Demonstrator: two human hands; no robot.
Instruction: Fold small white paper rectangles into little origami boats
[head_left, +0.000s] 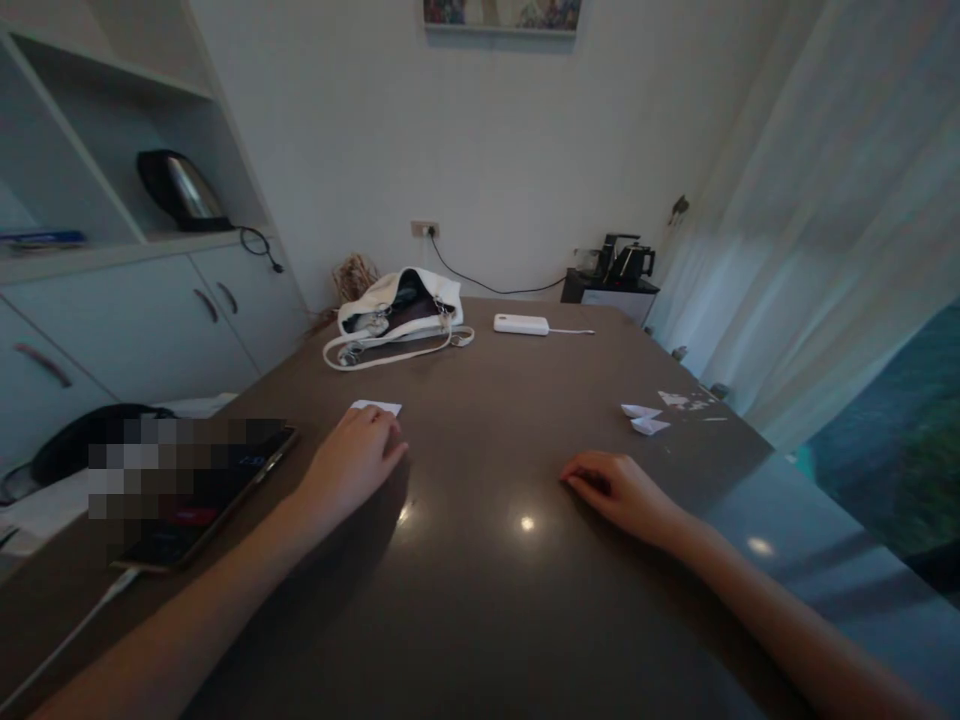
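On the left half of the brown table (465,590), my left hand (356,455) rests palm down over a piece of white paper (382,407). Its fingers curl onto the paper and hide the near part, while the thumb points off to the right. My right hand (619,490) lies on the tabletop right of centre, fingers curled in towards the thumb, with nothing visible in them. Beyond it to the right sit small folded white paper pieces (645,425), apart from the hand.
A phone (214,500) with a charging cable lies by my left forearm. Further back are a white handbag (401,310) and a white power bank (521,324) with a short cable. Paper scraps (686,401) lie near the right edge, beside the curtain (787,220).
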